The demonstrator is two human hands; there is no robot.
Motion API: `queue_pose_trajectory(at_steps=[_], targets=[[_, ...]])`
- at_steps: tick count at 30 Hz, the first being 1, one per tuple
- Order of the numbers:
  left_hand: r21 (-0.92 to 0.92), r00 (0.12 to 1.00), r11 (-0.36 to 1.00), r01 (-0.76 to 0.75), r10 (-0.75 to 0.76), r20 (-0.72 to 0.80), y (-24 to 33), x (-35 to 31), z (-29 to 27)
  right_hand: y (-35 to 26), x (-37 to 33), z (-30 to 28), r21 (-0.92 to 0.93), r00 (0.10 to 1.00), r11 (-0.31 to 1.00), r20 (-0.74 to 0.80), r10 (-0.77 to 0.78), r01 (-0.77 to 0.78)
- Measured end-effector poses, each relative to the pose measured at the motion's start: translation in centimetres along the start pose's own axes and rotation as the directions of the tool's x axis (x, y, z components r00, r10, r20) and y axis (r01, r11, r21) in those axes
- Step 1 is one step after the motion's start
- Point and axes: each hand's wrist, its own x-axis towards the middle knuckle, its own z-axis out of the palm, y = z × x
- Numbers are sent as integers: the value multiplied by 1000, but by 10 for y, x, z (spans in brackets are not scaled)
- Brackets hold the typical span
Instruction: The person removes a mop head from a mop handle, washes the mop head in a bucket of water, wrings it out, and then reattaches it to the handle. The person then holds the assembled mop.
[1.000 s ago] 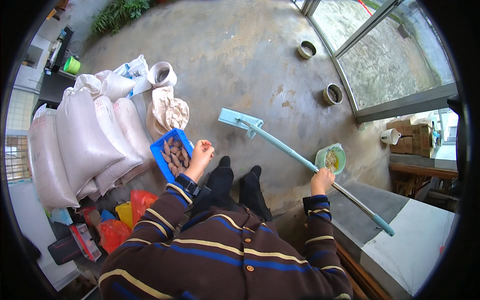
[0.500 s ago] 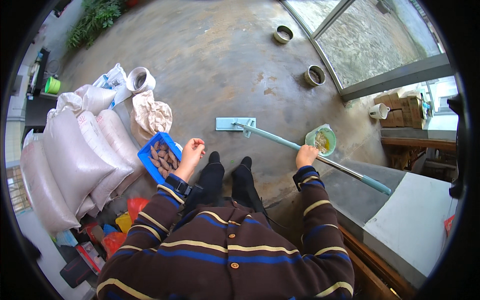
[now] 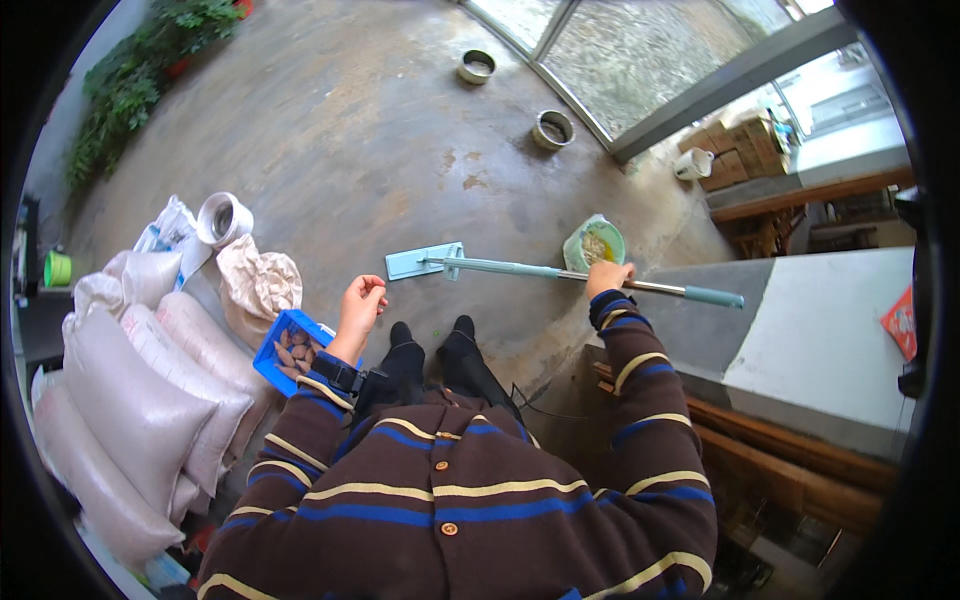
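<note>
My right hand (image 3: 606, 278) grips the metal part of a flat mop's handle (image 3: 505, 267), fingers wrapped round it. The mop's light blue rectangular head (image 3: 407, 262) lies at the handle's left end, on the floor beyond my feet. A blue-green grip forms the right end. My left hand (image 3: 362, 303) hangs in the air with its fingers curled in and nothing visible in them, left of my feet. Beside that wrist is a blue crate (image 3: 268, 362) of brown sweet potatoes (image 3: 295, 352). Just beyond my right hand stands a green bin (image 3: 577, 252) with pale and yellow scraps inside.
Full white sacks (image 3: 150, 400) are piled at left, with a crumpled beige sack (image 3: 258, 285) and a white bucket (image 3: 222, 218) beyond. Two metal pots (image 3: 477, 67) stand near the glass door (image 3: 640, 60). A grey-and-white ledge (image 3: 800, 330) runs along my right.
The whole view has turned, shifting the surroundings left. The mop's handle lies more level across the view, its head angled differently. My right hand keeps hold; my left hand stays curled.
</note>
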Motion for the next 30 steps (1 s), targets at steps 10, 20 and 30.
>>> queue_pose_trajectory(at_steps=[10,20,30], targets=[[-28,885,998,61,-41,463,66,-1,39,125,-173,-86,-64,941,989,-322,104,-131],[-436,363,735,519,273,891,148,-86,91,169,-276,-35,392,884,854,-441,-152,342],[-460,348,731,503,316,883,112,-152,160,224,-344,25,652,908,710,-417,43,266]])
